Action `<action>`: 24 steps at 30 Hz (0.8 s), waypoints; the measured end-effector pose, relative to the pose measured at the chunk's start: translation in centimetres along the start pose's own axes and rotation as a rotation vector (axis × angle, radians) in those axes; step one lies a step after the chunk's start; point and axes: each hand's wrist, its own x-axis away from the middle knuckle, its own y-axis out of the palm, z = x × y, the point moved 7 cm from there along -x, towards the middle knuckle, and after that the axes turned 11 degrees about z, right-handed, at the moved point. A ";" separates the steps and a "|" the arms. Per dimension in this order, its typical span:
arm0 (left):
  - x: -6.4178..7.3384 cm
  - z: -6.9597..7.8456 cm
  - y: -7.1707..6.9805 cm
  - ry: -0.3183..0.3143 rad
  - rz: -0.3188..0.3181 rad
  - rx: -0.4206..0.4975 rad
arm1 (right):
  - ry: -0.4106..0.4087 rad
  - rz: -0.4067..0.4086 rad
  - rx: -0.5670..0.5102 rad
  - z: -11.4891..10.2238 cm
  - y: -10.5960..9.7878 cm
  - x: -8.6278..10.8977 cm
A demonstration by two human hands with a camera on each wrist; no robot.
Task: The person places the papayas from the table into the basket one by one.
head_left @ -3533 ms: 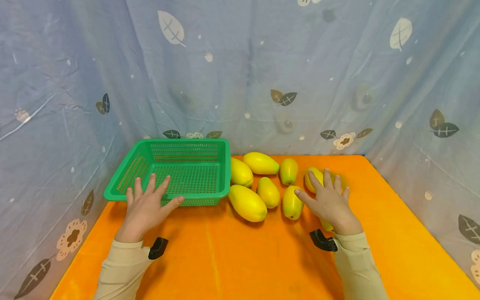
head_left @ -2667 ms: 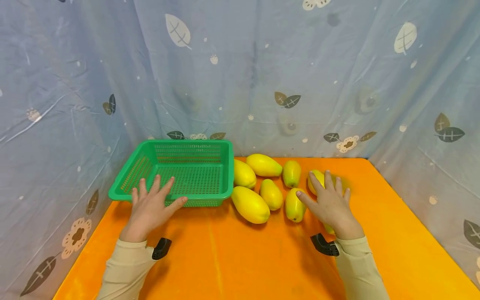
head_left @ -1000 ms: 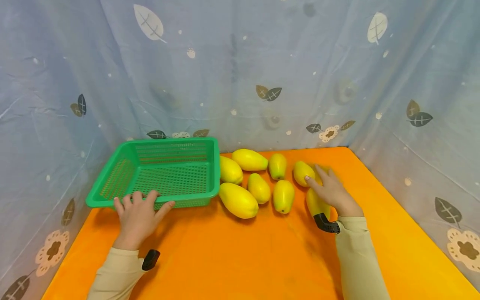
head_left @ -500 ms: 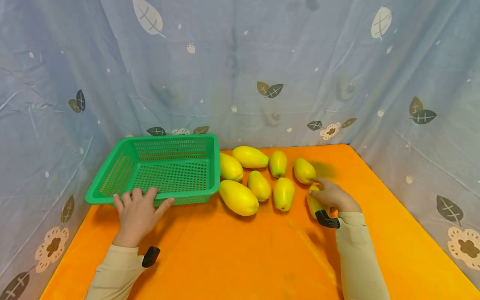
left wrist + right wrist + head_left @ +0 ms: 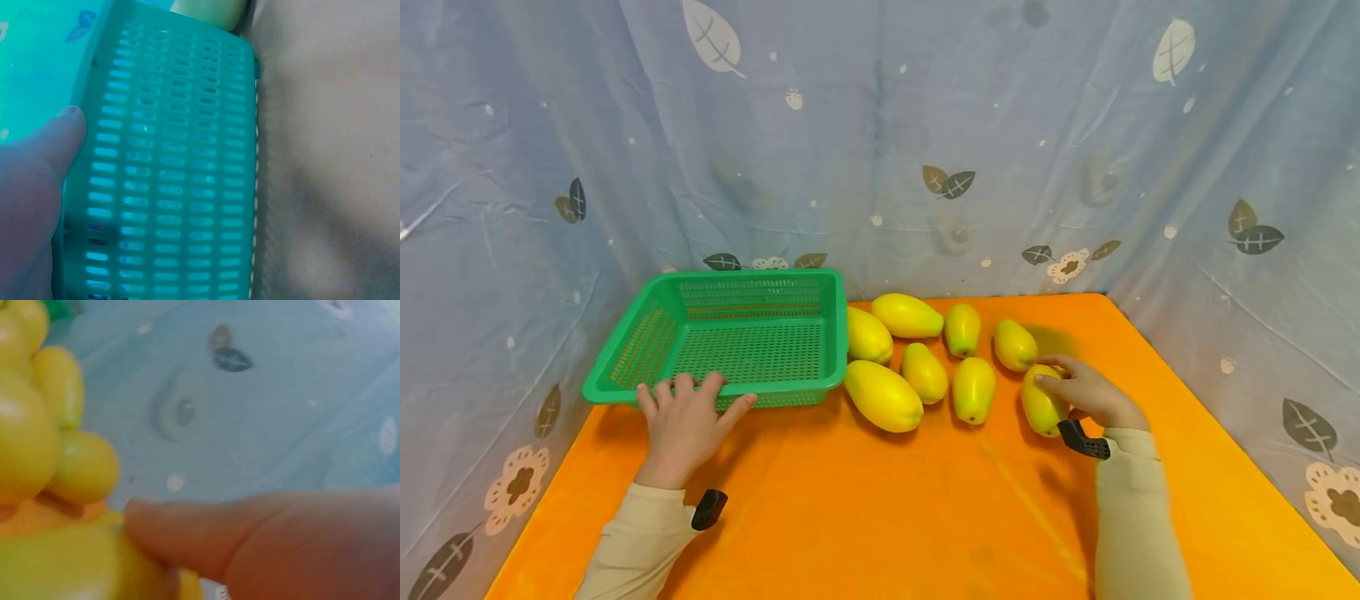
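Observation:
My right hand grips a yellow papaya at the right end of the group, thumb on its top and fingers bent over its far side. In the right wrist view the thumb presses on the papaya. On the left, my left hand holds the near rim of a green plastic basket, its fingers hooked over the edge. The left wrist view has the thumb at the rim, beside the slotted wall; the other fingers are hidden there.
Several more papayas lie between the basket and my right hand, among them a large one by the basket's near corner and a small one just behind the gripped papaya. The orange table ends at a patterned blue curtain behind and on both sides.
My right hand has come down and back from over the far papayas and taken hold of the near right one. My left hand has lowered onto the basket's rim. The view has shifted slightly.

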 end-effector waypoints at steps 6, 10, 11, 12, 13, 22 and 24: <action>0.0 0.2 -0.1 0.007 0.011 0.011 | -0.050 0.048 -0.211 -1.2 -1.4 0.6; 0.1 0.0 -0.1 0.001 0.005 0.001 | -0.080 0.044 -0.316 -2.2 -1.5 0.8; 0.1 0.0 -0.1 -0.002 -0.001 -0.003 | -0.084 0.044 -0.334 -2.4 -1.4 0.8; 0.2 -0.1 -0.1 -0.005 -0.009 -0.006 | -0.086 0.042 -0.351 -2.6 -1.3 0.8; 0.2 -0.1 -0.1 -0.007 -0.015 -0.008 | -0.088 0.040 -0.366 -2.8 -1.3 0.8; 0.1 0.1 0.0 -0.008 -0.008 0.005 | -0.124 0.011 -0.524 -7.9 -0.3 -0.9; 0.1 0.2 -0.1 -0.006 0.004 0.008 | -0.132 0.003 -0.575 -10.7 0.5 -1.8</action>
